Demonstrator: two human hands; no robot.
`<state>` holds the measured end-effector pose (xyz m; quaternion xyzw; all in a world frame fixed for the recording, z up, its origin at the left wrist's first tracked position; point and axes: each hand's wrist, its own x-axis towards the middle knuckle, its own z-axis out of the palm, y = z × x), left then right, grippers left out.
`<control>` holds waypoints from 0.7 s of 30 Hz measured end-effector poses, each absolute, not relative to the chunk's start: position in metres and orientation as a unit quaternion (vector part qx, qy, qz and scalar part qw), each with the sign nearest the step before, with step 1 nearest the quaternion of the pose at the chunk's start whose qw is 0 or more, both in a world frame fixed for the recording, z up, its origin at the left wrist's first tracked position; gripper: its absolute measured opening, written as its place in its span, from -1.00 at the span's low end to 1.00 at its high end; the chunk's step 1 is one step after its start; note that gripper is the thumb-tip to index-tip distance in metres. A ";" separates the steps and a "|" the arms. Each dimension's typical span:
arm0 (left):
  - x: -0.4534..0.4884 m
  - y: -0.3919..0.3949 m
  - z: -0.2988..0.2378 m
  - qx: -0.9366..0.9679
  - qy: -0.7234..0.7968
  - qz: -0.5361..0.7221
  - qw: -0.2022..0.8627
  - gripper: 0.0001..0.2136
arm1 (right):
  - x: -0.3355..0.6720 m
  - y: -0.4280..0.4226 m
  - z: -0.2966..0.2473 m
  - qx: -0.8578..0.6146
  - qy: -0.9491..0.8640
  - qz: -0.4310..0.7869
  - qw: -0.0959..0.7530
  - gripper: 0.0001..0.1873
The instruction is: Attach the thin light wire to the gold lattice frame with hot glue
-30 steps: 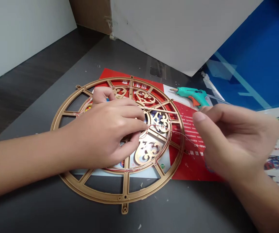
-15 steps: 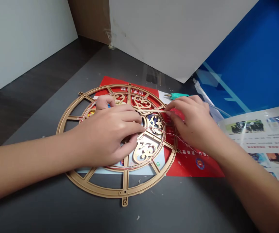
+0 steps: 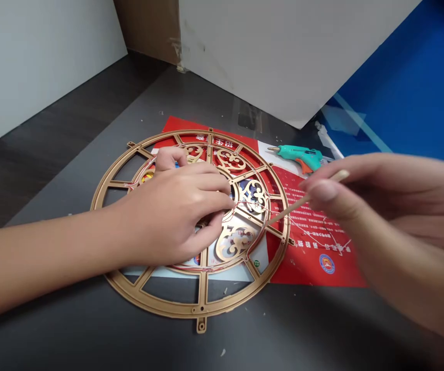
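Observation:
A round gold filigree wheel (image 3: 201,309) with spokes and scrolled cut-outs lies flat on a red printed leaflet (image 3: 318,257). My left hand (image 3: 179,206) rests over its centre, the fingertips pinched on a thin wire (image 3: 250,204) that runs across the gold spokes. My right hand (image 3: 384,206) hovers to the right of the wheel, off its rim. Between its thumb and fingers is a thin wooden stick (image 3: 295,204), its far end pointing at the wheel's right side. Part of the wheel is hidden under my left hand.
A teal and orange hot glue gun (image 3: 297,157) lies on the paper behind the wheel, with a white glue stick (image 3: 329,148) beyond it. White boards (image 3: 268,46) and a blue sheet (image 3: 407,87) stand behind the dark tabletop (image 3: 322,319), which has small scraps on it.
My right hand has drawn back rightward from the wheel, lifting the wooden stick off it. My left hand stays pinched at the centre. The view has shifted slightly.

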<state>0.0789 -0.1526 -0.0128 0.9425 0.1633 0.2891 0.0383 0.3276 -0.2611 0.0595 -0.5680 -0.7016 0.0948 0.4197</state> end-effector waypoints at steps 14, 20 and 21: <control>0.081 -0.154 -0.013 0.943 0.168 0.286 0.040 -0.72 | 0.321 -0.264 0.046 -0.562 -0.719 0.118 0.390 -0.64; 0.081 -0.154 -0.012 0.943 0.168 0.285 0.037 -0.71 | 0.313 -0.246 0.020 -0.536 -0.632 0.175 0.531 -0.78; 0.081 -0.154 -0.012 0.943 0.168 0.286 0.037 -0.70 | 0.312 -0.243 0.015 -0.535 -0.632 0.193 0.526 -0.81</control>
